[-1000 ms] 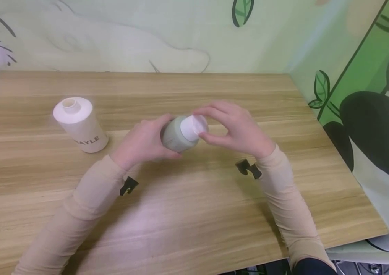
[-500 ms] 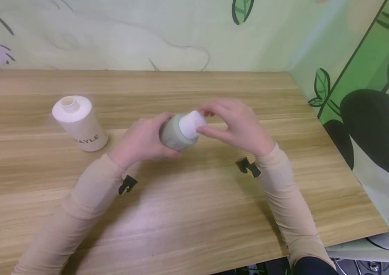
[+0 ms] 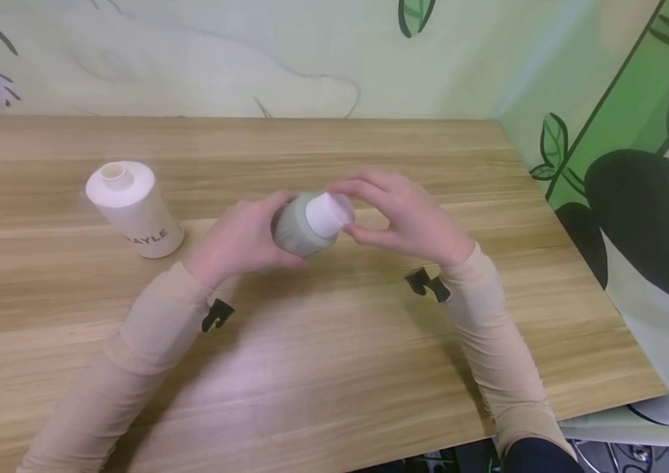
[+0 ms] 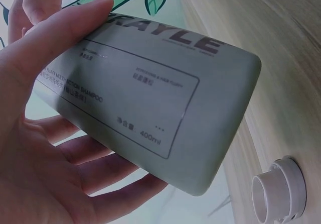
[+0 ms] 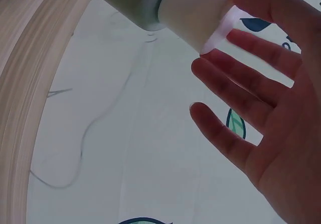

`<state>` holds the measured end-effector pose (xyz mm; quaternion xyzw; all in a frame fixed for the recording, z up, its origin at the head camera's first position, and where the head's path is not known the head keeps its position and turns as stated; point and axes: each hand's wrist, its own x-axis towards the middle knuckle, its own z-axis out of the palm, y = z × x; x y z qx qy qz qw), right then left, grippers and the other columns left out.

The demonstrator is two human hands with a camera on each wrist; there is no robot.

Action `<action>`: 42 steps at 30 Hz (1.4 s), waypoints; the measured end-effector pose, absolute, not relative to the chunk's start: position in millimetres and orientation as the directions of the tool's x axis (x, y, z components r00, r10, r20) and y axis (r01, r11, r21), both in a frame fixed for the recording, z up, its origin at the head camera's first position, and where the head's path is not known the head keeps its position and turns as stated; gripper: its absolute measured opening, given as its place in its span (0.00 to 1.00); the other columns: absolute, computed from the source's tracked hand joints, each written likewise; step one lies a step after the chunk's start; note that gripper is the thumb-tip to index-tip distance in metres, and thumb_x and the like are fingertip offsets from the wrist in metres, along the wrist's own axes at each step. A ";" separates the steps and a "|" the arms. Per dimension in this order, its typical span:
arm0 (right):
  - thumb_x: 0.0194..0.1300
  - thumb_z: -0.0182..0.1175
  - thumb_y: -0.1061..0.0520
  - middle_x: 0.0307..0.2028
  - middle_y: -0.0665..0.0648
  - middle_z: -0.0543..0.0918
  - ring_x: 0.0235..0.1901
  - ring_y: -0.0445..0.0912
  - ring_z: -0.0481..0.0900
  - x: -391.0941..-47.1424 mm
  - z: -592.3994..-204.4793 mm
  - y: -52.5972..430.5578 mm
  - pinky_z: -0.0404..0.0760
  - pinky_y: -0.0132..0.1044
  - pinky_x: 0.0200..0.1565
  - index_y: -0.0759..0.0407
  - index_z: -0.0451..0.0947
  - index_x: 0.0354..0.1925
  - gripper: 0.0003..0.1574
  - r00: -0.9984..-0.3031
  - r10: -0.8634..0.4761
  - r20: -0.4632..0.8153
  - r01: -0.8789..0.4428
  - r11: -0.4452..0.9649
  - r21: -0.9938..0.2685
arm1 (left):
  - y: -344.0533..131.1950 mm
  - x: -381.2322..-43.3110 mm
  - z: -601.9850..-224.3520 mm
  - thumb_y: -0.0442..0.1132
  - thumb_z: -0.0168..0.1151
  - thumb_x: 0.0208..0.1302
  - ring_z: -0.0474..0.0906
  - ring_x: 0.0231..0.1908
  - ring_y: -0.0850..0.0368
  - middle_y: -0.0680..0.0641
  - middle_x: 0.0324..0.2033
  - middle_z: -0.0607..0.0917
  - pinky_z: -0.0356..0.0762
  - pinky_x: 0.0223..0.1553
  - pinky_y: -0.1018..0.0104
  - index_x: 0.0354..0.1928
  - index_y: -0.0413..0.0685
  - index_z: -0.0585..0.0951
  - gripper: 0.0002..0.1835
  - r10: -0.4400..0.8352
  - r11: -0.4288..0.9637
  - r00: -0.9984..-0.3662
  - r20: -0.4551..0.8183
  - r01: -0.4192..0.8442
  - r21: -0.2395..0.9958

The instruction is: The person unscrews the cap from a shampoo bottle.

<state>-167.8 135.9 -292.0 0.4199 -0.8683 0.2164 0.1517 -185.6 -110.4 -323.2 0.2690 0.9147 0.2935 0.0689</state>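
My left hand (image 3: 240,240) grips a grey-green shampoo bottle (image 3: 299,226), holding it tilted above the table with its top to the right. Its printed side (image 4: 150,93) faces the left wrist view, thumb on one face and fingers underneath. A white cap (image 3: 324,217) sits on the bottle's end. With thumb and fingertips my right hand (image 3: 408,213) pinches the outer end of this cap; in the right wrist view the other fingers (image 5: 235,93) are spread.
A tall white bottle (image 3: 136,210) with an uncapped neck stands at the left of the wooden table (image 3: 322,368). In the left wrist view a small white open ring-shaped piece (image 4: 278,191) stands on the table, hidden from the head view. A printed wall (image 3: 192,59) rises behind.
My right fingers shift around the cap: they curl back half a second ago and now pinch it again. The left hand keeps its grip with the bottle almost still.
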 end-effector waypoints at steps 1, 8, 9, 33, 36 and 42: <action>0.59 0.67 0.54 0.53 0.58 0.82 0.52 0.52 0.79 -167.9 -291.6 135.5 0.76 0.45 0.57 0.61 0.75 0.58 0.30 -0.600 -0.664 0.446 -0.796 0.550 -0.252 | -110.7 -185.5 -322.9 0.51 0.81 0.36 0.80 0.52 0.43 0.41 0.53 0.83 0.77 0.55 0.45 0.65 0.50 0.69 0.49 0.533 0.681 -0.845 0.033 0.452 0.576; 0.59 0.68 0.49 0.49 0.57 0.84 0.48 0.49 0.81 -167.1 -290.3 132.3 0.78 0.44 0.54 0.62 0.75 0.57 0.31 -0.642 -0.609 0.466 -0.759 0.592 -0.272 | -111.1 -185.0 -320.6 0.49 0.80 0.37 0.80 0.51 0.42 0.40 0.54 0.82 0.77 0.54 0.45 0.65 0.49 0.69 0.49 0.538 0.678 -0.842 0.032 0.455 0.577; 0.59 0.68 0.49 0.48 0.56 0.84 0.47 0.49 0.81 -166.8 -290.3 131.9 0.78 0.43 0.53 0.62 0.76 0.56 0.30 -0.648 -0.602 0.467 -0.753 0.600 -0.271 | -110.9 -185.2 -320.8 0.49 0.80 0.37 0.80 0.51 0.42 0.39 0.54 0.82 0.77 0.54 0.44 0.65 0.49 0.68 0.49 0.542 0.678 -0.840 0.029 0.457 0.576; 0.59 0.67 0.55 0.54 0.59 0.79 0.54 0.51 0.76 -166.6 -291.9 134.2 0.72 0.47 0.56 0.58 0.75 0.58 0.29 -0.530 -0.704 0.473 -0.846 0.479 -0.236 | -113.6 -184.7 -318.2 0.47 0.79 0.40 0.80 0.51 0.42 0.40 0.54 0.82 0.76 0.54 0.45 0.65 0.49 0.69 0.47 0.565 0.667 -0.825 0.021 0.471 0.577; 0.59 0.67 0.54 0.55 0.59 0.80 0.55 0.51 0.77 -167.1 -291.2 132.8 0.72 0.46 0.59 0.61 0.74 0.59 0.31 -0.549 -0.681 0.484 -0.833 0.492 -0.253 | -113.1 -184.6 -318.4 0.48 0.80 0.38 0.80 0.50 0.43 0.41 0.53 0.83 0.77 0.53 0.46 0.65 0.50 0.69 0.47 0.559 0.669 -0.829 0.024 0.468 0.578; 0.59 0.67 0.50 0.51 0.58 0.82 0.50 0.50 0.78 -165.2 -290.0 130.7 0.73 0.46 0.56 0.63 0.74 0.58 0.32 -0.648 -0.602 0.467 -0.753 0.597 -0.276 | -111.9 -183.0 -316.6 0.48 0.80 0.38 0.80 0.50 0.43 0.41 0.53 0.83 0.77 0.52 0.46 0.65 0.50 0.69 0.47 0.562 0.668 -0.827 0.019 0.467 0.580</action>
